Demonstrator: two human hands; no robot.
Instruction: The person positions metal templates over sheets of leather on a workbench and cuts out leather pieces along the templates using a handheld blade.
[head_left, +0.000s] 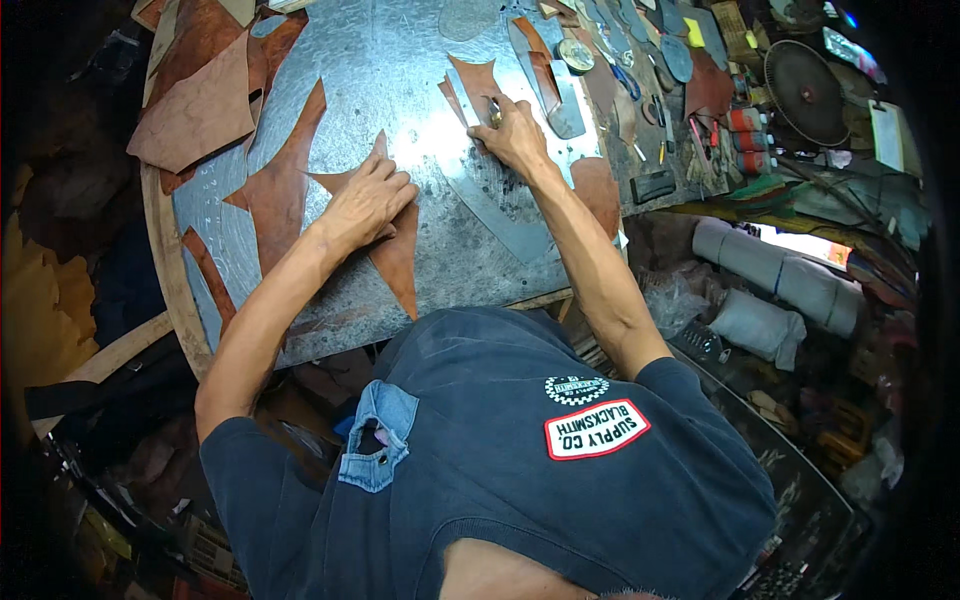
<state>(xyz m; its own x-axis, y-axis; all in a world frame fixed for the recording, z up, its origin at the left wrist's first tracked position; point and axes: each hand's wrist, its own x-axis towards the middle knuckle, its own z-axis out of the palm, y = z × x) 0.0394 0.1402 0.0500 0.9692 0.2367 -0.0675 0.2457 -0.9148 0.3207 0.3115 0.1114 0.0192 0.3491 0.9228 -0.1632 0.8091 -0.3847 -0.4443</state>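
My left hand [368, 203] is curled over a pointed brown leather scrap [398, 255] on the metal-topped table [450, 265], its fingers gripping the piece. Part of that scrap is hidden under the hand. Farther right, my right hand [515, 135] is closed with a small shiny metal thing [495, 112] between thumb and forefinger; its kind cannot be made out. Just beyond those fingertips lie another brown leather scrap [474, 80] and a narrow pale grey strip [463, 97]. A larger jagged leather piece [280, 195] rests left of my left hand.
Leather sheets [195, 120] are piled at the far left. A curved grey template [500, 225] lies near my right forearm. Beyond it are a round tin [575, 56], blue-handled scissors [627, 82], red-and-white bottles [750, 140] and a dark fan [806, 92]. The table's wooden edge [165, 260] runs along the left.
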